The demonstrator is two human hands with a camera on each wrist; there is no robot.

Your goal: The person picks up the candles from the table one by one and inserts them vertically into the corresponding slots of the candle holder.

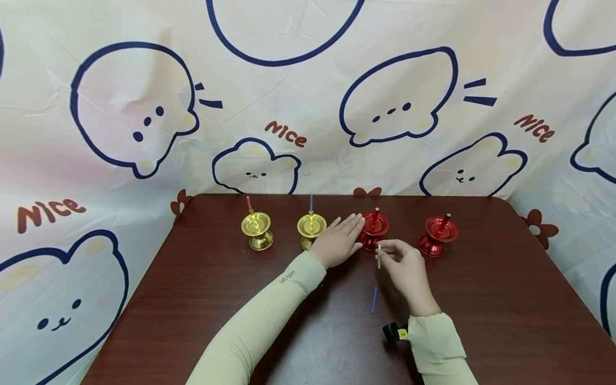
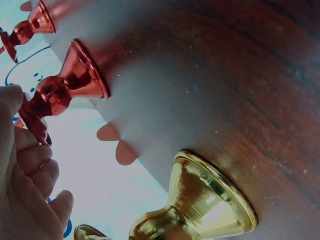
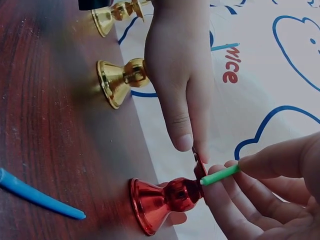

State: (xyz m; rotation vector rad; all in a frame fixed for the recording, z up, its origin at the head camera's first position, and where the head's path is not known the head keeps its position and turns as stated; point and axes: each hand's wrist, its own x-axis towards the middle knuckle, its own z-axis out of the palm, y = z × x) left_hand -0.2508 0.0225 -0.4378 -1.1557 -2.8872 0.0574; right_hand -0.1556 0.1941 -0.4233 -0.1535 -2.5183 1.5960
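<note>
- The right hand point(image 1: 406, 270) pinches a slim, waxy-looking green stick point(image 3: 219, 175) between thumb and fingers, a light grip that leaves its end exposed.
- That stick is just in front of the nearer shiny red metal-look pedestal holder point(image 1: 380, 228), which stands upright on the brown wood-grain table point(image 1: 327, 331).
- The left hand point(image 1: 337, 243) lies with straight fingers at that holder's rim, probably to steady it; how firmly it presses is hard to tell.
- A loose blue stick point(image 1: 374, 300) lies near the right hand, seemingly for easy reach.
- Two shiny gold pedestal holders point(image 1: 256, 224) carry upright sticks, one red point(image 1: 249, 203), one blue point(image 1: 310, 204), apparently supported from below.
</note>
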